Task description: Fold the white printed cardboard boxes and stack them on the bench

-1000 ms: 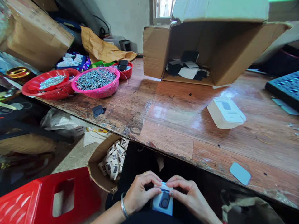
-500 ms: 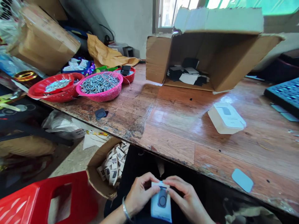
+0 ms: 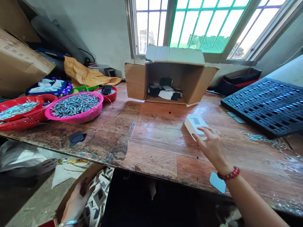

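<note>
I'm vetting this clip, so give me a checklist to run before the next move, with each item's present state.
1. Right hand at the white stack: ok, fingers at its near end.
2. Left hand at the carton of small white boxes: ok.
3. Left hand's grip on a box: cannot tell, blurred.
4. Light blue card well back from the table edge: not ok, close to it.
5. Pink basket upright: ok.

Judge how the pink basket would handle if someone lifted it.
The pink basket is probably heavy for its size, being full of metal-looking pieces. They lie loose, so tilting could spill some.
</note>
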### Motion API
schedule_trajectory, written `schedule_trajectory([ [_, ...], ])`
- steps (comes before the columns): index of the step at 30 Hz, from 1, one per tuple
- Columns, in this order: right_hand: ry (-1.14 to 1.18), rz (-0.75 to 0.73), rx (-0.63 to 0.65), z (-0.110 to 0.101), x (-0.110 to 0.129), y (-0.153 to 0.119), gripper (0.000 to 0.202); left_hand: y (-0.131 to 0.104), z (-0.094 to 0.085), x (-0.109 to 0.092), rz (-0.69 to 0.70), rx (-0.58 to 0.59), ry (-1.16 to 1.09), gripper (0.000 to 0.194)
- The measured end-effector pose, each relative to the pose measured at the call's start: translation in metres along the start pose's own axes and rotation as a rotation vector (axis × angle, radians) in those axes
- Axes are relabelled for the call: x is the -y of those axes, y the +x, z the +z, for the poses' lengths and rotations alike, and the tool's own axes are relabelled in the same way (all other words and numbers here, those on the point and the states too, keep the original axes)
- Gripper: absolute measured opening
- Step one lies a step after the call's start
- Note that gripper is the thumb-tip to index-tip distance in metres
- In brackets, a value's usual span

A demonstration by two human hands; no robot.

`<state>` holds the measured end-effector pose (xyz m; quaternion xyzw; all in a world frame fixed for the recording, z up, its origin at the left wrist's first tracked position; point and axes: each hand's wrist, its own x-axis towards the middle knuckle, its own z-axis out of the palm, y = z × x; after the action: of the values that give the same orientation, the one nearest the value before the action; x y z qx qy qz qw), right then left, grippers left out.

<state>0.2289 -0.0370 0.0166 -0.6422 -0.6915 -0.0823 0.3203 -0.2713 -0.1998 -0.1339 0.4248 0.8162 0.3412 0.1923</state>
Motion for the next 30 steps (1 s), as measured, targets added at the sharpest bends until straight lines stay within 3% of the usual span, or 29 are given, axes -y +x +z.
schedule_trajectory([
  [3, -0.166, 0.107, 0.113, 0.007, -0.020, 0.026, 0.052, -0.019, 0.018, -0.032, 0.051, 0.198, -0.048, 0.038],
  [6, -0.183, 0.143, 0.187, 0.012, -0.030, 0.038, 0.056, -0.038, 0.029, -0.074, 0.129, 0.431, -0.155, 0.036],
  [9, -0.179, 0.176, 0.223, 0.015, -0.034, 0.043, 0.054, -0.049, 0.033, -0.108, 0.141, 0.548, -0.279, 0.036],
  [20, -0.140, 0.219, 0.166, 0.016, -0.040, 0.040, 0.067, -0.066, 0.039, -0.184, 0.098, 0.627, -0.461, 0.035],
  [30, -0.160, 0.186, 0.131, 0.021, -0.041, 0.042, 0.070, -0.079, 0.059, -0.206, 0.149, 0.693, -0.501, 0.035],
])
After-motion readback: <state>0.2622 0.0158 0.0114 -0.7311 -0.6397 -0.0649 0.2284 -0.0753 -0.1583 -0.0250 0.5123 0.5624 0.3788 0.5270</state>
